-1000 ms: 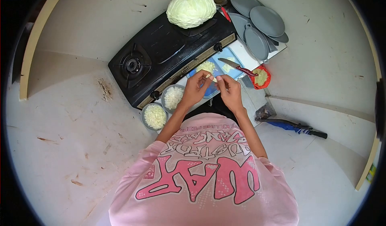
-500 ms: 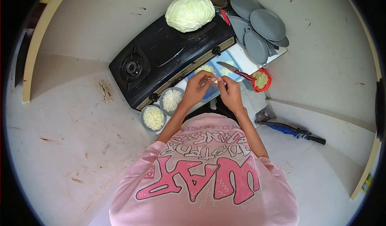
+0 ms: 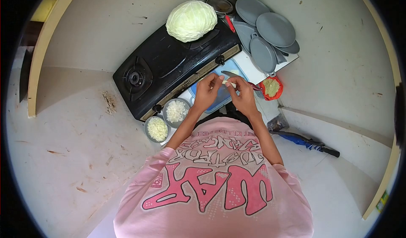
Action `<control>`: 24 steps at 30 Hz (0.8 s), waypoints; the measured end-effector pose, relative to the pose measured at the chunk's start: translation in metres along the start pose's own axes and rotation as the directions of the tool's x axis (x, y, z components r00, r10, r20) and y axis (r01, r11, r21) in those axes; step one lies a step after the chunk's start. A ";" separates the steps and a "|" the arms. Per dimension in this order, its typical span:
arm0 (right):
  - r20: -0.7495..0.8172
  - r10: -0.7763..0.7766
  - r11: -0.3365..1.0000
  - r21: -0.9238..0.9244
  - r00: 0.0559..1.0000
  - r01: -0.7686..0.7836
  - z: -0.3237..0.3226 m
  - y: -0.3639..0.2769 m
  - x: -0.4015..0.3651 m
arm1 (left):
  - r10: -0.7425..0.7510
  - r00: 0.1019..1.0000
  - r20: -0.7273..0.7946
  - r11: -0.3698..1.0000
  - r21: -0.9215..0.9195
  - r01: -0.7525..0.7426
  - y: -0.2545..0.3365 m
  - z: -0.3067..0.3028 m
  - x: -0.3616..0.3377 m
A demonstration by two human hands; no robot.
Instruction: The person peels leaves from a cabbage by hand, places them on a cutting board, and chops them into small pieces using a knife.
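Observation:
Both of my hands meet over a blue tray [image 3: 223, 98]. Between their fingertips is a small pale piece of cabbage [image 3: 229, 84]. My left hand [image 3: 207, 90] pinches its left end, with thumb and fingers together. On the other end, my right hand [image 3: 243, 95] closes its thumb and fingertips. Just beyond the right hand lies a knife [image 3: 229, 74] with a dark red handle, partly covered by that hand. More pale cabbage [image 3: 235, 71] lies on the tray behind the blade.
A whole cabbage [image 3: 191, 21] sits on the black gas stove [image 3: 169, 68]. Two bowls of chopped pale pieces [image 3: 176, 111] [image 3: 157, 129] stand at the left. A red container [image 3: 271, 88] with greenish shreds is at the right, below several grey plates [image 3: 275, 28].
The pale piece shows more between my fingertips, and my hands sit slightly farther apart. The view has shifted a little, so the stove and plates appear farther left.

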State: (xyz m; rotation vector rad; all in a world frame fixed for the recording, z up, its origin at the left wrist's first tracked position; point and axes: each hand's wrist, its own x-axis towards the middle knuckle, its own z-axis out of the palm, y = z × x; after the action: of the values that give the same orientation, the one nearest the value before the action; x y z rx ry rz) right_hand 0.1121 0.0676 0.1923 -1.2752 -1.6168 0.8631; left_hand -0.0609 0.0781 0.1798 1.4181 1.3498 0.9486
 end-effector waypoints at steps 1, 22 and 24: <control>-0.005 0.025 0.999 0.020 1.000 -0.025 -0.001 0.002 0.002 | -0.014 1.000 0.005 0.984 -0.179 0.015 -0.001 0.006 0.002; 0.106 0.207 0.978 -0.009 0.973 -0.208 -0.027 0.142 0.021 | -0.259 0.946 -0.196 0.787 -0.611 0.089 -0.046 0.045 0.003; 0.104 0.081 0.947 -0.318 0.991 -0.044 -0.039 0.179 0.012 | -0.285 0.928 -0.239 0.816 -0.568 0.104 -0.073 0.048 -0.004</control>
State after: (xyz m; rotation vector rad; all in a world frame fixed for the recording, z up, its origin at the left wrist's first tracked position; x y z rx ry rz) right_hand 0.2118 0.1211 0.0480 -1.5280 -1.8710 0.7482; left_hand -0.0354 0.0660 0.0966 0.6904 1.2757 1.3297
